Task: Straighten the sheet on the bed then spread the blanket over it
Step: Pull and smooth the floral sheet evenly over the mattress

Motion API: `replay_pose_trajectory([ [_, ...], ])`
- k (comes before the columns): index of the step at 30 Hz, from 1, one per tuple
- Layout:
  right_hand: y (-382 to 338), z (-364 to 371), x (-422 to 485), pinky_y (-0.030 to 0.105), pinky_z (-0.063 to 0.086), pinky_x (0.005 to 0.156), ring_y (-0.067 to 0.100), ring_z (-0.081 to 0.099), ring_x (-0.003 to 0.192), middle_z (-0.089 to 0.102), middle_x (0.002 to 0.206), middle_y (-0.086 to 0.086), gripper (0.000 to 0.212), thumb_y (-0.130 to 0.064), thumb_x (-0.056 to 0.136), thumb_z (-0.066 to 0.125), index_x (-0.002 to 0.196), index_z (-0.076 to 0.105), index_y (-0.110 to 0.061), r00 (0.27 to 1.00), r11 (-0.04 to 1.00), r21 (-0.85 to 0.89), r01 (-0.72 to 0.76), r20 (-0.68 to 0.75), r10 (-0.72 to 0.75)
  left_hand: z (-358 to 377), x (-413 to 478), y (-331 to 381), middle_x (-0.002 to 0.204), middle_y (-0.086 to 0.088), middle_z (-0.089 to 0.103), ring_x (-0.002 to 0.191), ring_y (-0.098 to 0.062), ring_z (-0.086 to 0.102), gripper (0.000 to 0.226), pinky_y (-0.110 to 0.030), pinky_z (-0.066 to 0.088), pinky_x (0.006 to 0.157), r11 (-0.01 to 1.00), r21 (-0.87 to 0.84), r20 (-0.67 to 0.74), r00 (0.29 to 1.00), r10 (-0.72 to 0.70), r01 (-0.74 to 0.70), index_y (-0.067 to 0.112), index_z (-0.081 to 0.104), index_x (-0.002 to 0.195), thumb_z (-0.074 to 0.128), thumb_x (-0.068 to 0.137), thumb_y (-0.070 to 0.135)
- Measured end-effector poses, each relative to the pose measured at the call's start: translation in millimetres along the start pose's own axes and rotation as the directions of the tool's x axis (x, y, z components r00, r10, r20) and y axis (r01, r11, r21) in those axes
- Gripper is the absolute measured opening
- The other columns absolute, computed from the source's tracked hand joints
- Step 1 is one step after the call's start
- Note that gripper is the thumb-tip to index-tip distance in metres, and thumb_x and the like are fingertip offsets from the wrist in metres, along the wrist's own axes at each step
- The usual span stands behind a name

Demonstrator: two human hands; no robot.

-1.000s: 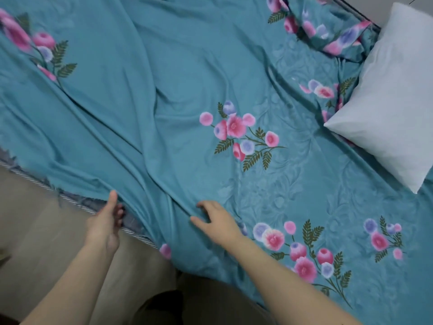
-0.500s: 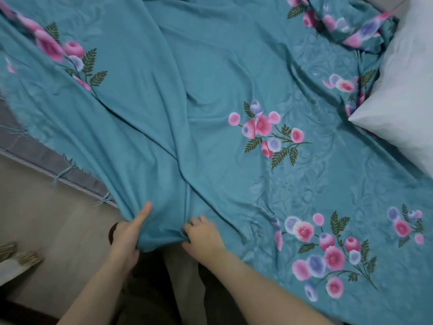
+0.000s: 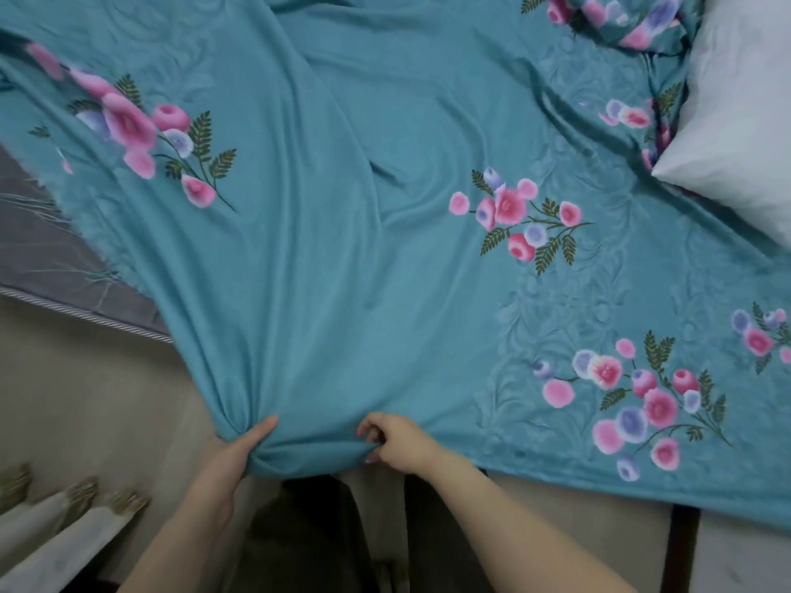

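A teal sheet printed with pink and purple flowers covers most of the bed, with long folds running from the upper left down to my hands. My left hand grips a bunched corner of the sheet's near edge. My right hand pinches the same edge a little to the right, fingers curled into the cloth. The edge between my hands hangs over the bed's side. At the top right lies a crumpled heap of the same flowered fabric.
A white pillow lies at the right end of the bed. Bare grey mattress with striped piping shows at the left. Below the bed are a beige floor, a dark bed leg and pale tasselled cloth.
Both hands took hold of the sheet's near edge and pulled it toward me and off the bed's side. The folds have stretched out, and more mattress is bare on the left.
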State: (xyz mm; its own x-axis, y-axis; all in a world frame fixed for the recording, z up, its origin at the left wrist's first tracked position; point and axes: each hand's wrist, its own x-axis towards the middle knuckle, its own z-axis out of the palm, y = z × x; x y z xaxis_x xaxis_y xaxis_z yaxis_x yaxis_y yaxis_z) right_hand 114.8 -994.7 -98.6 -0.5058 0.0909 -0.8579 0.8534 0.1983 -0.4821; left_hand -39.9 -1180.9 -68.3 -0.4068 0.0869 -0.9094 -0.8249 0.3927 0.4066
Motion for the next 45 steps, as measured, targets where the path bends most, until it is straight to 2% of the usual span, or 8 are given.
replay_pose_trajectory([
  [5, -10.5, -10.4, 5.2, 0.021, 0.042, 0.09, 0.017, 0.053, 0.097, 0.052, 0.11, 0.001, 0.056, -0.024, 0.078, 0.078, 0.127, 0.054, -0.01, 0.916, 0.998, 0.05, 0.046, -0.4, -0.022, -21.9, 21.3, 1.3, 0.11, -0.026, 0.067, 0.091, -0.035, 0.065, 0.04, -0.044, 0.054, 0.084, 0.931, 0.346, -0.274, 0.962, -0.016, 0.114, -0.006, 0.061, 0.115, 0.074, 0.078, 0.004],
  [9, -14.8, -29.2, 9.4, 0.033, 0.019, 0.117, 0.029, 0.025, 0.141, 0.018, 0.157, 0.011, 0.071, -0.029, 0.088, 0.063, 0.15, 0.03, -0.015, 0.693, 0.98, -0.037, -0.197, -0.712, 0.113, -28.5, 27.0, 10.6, 0.108, -0.023, 0.068, 0.083, -0.031, 0.064, 0.042, -0.035, 0.054, 0.07, 0.981, 0.106, -0.166, 0.976, -0.142, 0.161, -0.008, 0.057, 0.121, 0.056, 0.079, -0.013],
  [18, -90.1, 3.7, 50.6, 0.042, 0.0, 0.121, 0.029, -0.015, 0.148, -0.007, 0.162, -0.003, 0.058, -0.03, 0.099, 0.047, 0.152, 0.023, -0.025, 0.998, 0.96, -0.275, 0.051, -0.011, -0.056, -71.4, 27.2, 74.6, 0.13, -0.003, 0.065, 0.121, -0.023, 0.06, 0.064, -0.044, 0.039, 0.109, 0.803, -0.511, 0.392, 0.914, -0.099, 0.306, 0.023, 0.064, 0.128, 0.066, 0.077, 0.063],
  [22, -119.8, 17.1, 52.8, 0.02, 0.001, 0.115, 0.01, 0.005, 0.149, 0.018, 0.16, -0.007, 0.052, -0.03, 0.099, 0.051, 0.148, 0.037, -0.023, 0.99, 0.995, 0.009, 0.1, 0.098, -0.101, -100.1, 28.6, 83.9, 0.127, 0.0, 0.066, 0.117, -0.021, 0.063, 0.049, -0.048, 0.051, 0.095, 0.782, -0.602, 0.281, 0.96, 0.021, 0.159, 0.026, 0.069, 0.121, 0.064, 0.08, 0.051],
  [28, -129.5, 11.4, 59.4, 0.015, 0.013, 0.112, 0.011, 0.026, 0.143, 0.028, 0.157, -0.004, 0.056, -0.041, 0.091, 0.062, 0.142, 0.047, -0.023, 0.984, 0.931, -0.32, 0.174, 0.023, -0.176, -164.0, 39.0, 75.6, 0.122, -0.003, 0.069, 0.113, -0.022, 0.065, 0.029, -0.043, 0.049, 0.101, 0.651, -0.754, -0.062, 0.996, 0.069, -0.092, 0.016, 0.072, 0.111, 0.052, 0.091, 0.01],
  [36, -127.0, 9.7, 87.1, 0.025, 0.031, 0.107, 0.027, 0.046, 0.121, 0.046, 0.128, 0.007, 0.035, -0.022, 0.088, 0.065, 0.123, 0.06, -0.017, 0.952, 0.892, -0.383, 0.239, -0.087, -0.293, -191.4, 59.3, 48.2, 0.085, -0.018, 0.072, 0.049, -0.017, 0.065, 0.019, -0.023, 0.051, 0.044, 0.978, -0.17, -0.423, 0.888, -0.179, 0.116, 0.003, 0.058, 0.102, 0.065, 0.085, 0.0],
  [41, -138.1, -33.2, 108.7, 0.029, 0.017, 0.113, 0.033, 0.027, 0.14, 0.026, 0.152, 0.019, 0.057, -0.016, 0.085, 0.068, 0.138, 0.049, -0.013, 0.735, 0.99, -0.139, 0.029, -0.668, -0.116, -182.9, 71.5, 101.4, 0.11, 0.0, 0.073, 0.094, -0.012, 0.072, 0.024, -0.033, 0.057, 0.087, 0.822, -0.57, 0.034, 0.998, 0.043, -0.016, 0.016, 0.062, 0.117, 0.047, 0.098, 0.017],
  [45, -136.9, -86.1, 125.7, 0.038, 0.006, 0.118, 0.037, 0.009, 0.145, -0.004, 0.162, 0.009, 0.069, -0.033, 0.094, 0.052, 0.153, 0.017, -0.026, 0.54, 0.926, 0.272, -0.262, -0.754, 0.374, -162.6, 85.4, 145.8, 0.108, -0.003, 0.072, 0.09, -0.015, 0.071, 0.022, -0.031, 0.056, 0.084, 0.884, -0.46, -0.084, 0.995, 0.045, -0.079, 0.016, 0.061, 0.112, 0.057, 0.094, 0.029],
])
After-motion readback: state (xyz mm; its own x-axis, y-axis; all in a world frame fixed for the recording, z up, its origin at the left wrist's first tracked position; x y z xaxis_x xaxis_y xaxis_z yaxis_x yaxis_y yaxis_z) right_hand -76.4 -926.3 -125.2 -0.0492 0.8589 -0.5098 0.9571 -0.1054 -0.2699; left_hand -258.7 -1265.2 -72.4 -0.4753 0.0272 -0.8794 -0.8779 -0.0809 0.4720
